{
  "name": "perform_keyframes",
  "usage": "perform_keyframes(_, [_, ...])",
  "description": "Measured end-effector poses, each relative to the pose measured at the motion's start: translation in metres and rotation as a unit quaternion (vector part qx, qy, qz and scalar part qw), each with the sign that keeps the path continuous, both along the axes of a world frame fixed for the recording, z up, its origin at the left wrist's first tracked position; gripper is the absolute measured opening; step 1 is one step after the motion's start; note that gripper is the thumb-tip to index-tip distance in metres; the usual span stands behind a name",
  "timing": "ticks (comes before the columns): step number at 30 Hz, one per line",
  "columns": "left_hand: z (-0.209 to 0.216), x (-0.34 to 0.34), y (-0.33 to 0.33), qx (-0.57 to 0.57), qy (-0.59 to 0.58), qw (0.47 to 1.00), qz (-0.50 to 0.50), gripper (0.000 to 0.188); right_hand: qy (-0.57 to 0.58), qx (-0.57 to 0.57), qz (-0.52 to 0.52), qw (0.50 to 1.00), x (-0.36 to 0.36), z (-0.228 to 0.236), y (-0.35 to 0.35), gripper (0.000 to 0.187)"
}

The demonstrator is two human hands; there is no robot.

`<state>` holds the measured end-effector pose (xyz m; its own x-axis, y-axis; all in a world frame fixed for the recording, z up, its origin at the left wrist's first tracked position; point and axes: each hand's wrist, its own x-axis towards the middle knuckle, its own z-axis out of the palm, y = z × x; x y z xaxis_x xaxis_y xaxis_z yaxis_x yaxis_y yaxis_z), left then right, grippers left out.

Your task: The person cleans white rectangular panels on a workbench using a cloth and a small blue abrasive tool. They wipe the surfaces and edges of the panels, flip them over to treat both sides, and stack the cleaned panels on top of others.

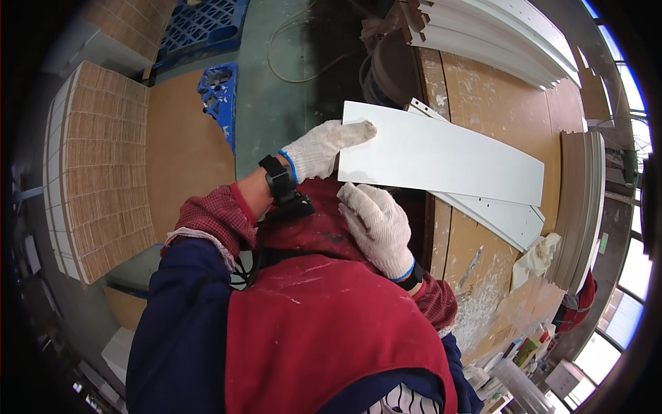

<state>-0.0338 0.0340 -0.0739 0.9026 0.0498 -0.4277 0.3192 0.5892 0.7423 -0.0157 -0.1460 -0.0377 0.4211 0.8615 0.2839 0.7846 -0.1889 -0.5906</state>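
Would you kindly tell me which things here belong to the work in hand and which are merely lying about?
In hand:
- left hand, gripping the panel's end
- right hand, at its near edge
- white panel
- workbench under it

Lying about:
- second white panel beneath
- white rag
- blue pallets
- stacked white mouldings

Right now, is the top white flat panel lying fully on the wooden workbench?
No, the white flat panel juts past the wooden workbench edge, where the left hand grips its overhanging corner.

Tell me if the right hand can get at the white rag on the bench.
Probably yes. The right hand rests by the near end of the white panel, and bare bench lies between it and the rag.
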Motion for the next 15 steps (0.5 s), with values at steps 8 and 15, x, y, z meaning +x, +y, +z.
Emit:
perform_keyframes(8, [-0.001,0.000,0.003,-0.004,-0.020,0.999,-0.033,0.049,-0.001,0.012,0.007,1.000,0.002,0.001,-0.002,0.031])
perform_keyframes(15, [-0.002,-0.001,0.004,-0.027,-0.002,0.999,-0.025,0.048,0.069,0.146,-0.144,0.976,0.011,-0.009,-0.024,0.034])
